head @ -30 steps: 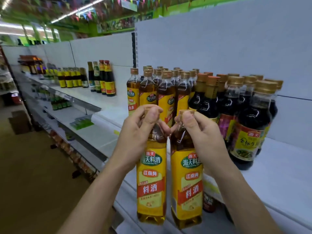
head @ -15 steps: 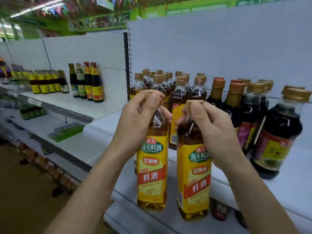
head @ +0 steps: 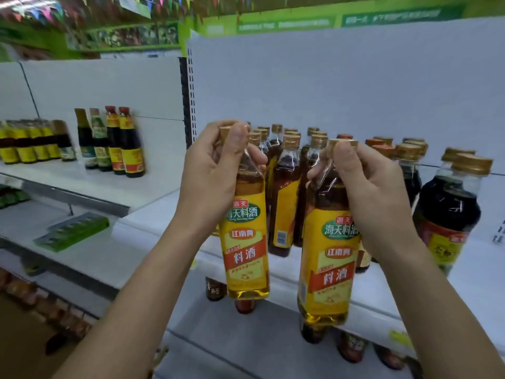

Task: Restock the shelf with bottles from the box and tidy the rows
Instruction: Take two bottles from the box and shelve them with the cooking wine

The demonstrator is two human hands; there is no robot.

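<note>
Raised nearer shelf, pair now spread apart.
My left grip holds left bottle by neck; my right grip, right bottle.

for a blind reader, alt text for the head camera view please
A left hand and a right hand each grip a yellow-labelled bottle by the neck, left bottle and right bottle, held up before a white shelf. Rows of matching bottles stand on it, darker bottles to their right.
</note>
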